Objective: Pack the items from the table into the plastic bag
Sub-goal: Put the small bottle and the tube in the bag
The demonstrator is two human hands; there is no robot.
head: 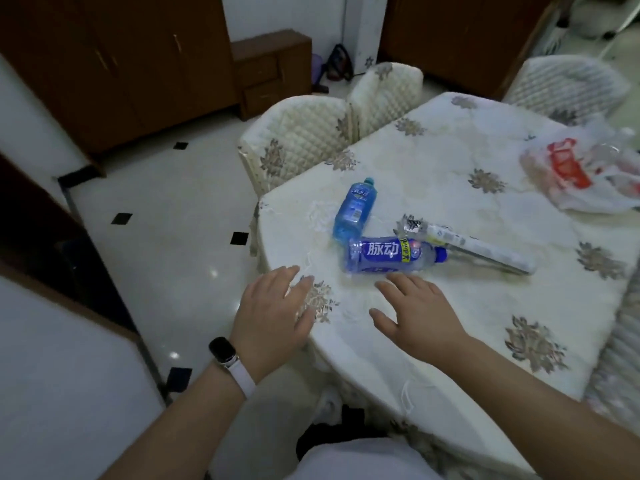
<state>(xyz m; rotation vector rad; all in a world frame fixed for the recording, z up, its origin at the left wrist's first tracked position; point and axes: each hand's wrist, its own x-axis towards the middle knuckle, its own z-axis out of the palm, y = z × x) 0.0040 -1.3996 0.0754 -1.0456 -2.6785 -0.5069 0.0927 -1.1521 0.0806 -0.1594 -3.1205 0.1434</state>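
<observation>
I see both hands empty over the near edge of the table (485, 327): the left hand (273, 315) has its fingers straight and spread, and the right hand (420, 311) is likewise flat and splayed, gripping nothing. Just beyond the right fingertips a clear bottle (391, 255) with a blue label lies on its side, with a blue bottle (354, 211) just beside its base and a long white packet (481, 247) behind it. The plastic bag (581, 171) lies crumpled at the far right, well apart from both hands.
</observation>
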